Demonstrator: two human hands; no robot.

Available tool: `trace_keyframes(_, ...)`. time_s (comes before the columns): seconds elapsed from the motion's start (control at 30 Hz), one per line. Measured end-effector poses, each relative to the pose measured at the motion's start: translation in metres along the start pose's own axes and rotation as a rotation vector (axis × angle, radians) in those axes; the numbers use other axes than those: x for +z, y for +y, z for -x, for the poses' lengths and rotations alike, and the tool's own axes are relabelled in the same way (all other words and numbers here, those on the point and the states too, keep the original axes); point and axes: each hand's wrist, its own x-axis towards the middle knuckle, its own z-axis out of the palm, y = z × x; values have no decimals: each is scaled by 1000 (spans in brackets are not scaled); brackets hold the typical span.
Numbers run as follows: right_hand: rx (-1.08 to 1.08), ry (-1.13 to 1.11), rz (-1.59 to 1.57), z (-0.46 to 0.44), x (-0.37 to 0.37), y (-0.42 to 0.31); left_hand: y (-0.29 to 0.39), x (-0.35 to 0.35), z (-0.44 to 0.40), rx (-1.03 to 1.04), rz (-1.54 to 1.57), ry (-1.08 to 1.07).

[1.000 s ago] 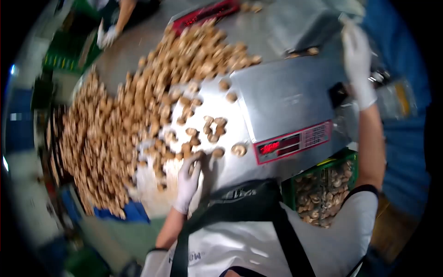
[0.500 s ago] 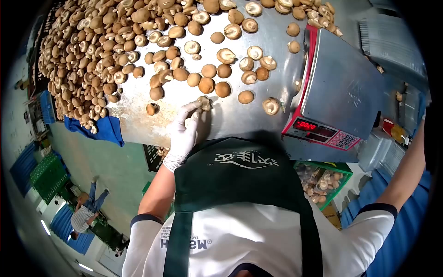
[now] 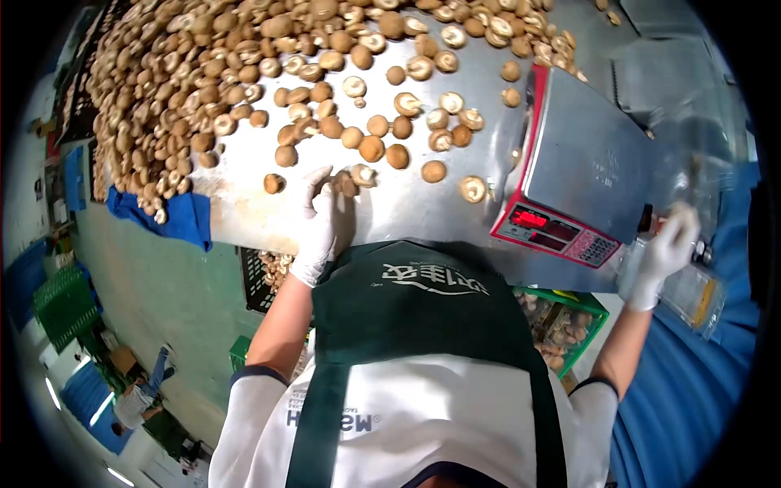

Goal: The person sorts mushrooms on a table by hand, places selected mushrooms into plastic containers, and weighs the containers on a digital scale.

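My left hand [image 3: 319,224], in a white glove, rests at the near edge of the metal table [image 3: 244,211] with fingers apart. Just beyond its fingertips lie a brown mushroom [image 3: 346,184] and another with its pale underside showing [image 3: 364,175]. Over on the right, my gloved right hand [image 3: 669,248] has its fingers pinched together, blurred by motion. A see-through piece of plastic [image 3: 695,150] extends from those fingers; its exact shape is unclear. Between my hands stands a red-rimmed digital scale [image 3: 590,150], its red display lit.
A large mushroom heap [image 3: 171,89] covers the table's far left, above a blue cloth [image 3: 167,215]. Clear plastic trays [image 3: 659,69] lie beyond the scale. A green crate [image 3: 590,333] and a black crate [image 3: 254,281] hold mushrooms below. Another person [image 3: 134,403] is far left.
My right hand has come into view at the right, beside the scale, with clear plastic at its fingers. My left fingers have drawn back from the mushroom they were touching. The view has shifted slightly.
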Motion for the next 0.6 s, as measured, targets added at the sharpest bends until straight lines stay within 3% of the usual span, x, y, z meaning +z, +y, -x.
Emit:
trace_keyframes(0.03,-346,-138,221,23,4,-17,-5,-8,-1,46,-52,30)
trace_keyframes(0.07,-386,-203,204,43,12,-44,0,-14,1,-1,6,52)
trace_keyframes(0.17,-321,-402,288,85,11,-54,-24,-44,-2,185,-201,242)
trace_keyframes(0.27,-282,-365,171,93,14,-98,-40,-70,-5,25,-98,383)
trace_keyframes(0.3,-260,-330,81,96,19,-113,-71,-83,-8,113,-235,388)
trace_keyframes(0.37,-166,-434,-173,127,39,-130,-79,-86,-10,70,2,361)
trace_keyframes(0.4,-95,-571,-194,141,52,-153,-107,-90,-14,189,-144,303)
trace_keyframes(0.43,-22,-723,-204,156,70,-166,-97,-90,-15,224,-441,261)
trace_keyframes(0.47,21,-850,-279,175,91,-169,-90,-83,-16,238,-540,210)
trace_keyframes(0.53,-59,-768,-259,219,141,-157,-74,-72,-25,289,-665,158)
trace_keyframes(0.6,37,-702,-143,230,172,-157,-76,-65,-40,296,-612,150)
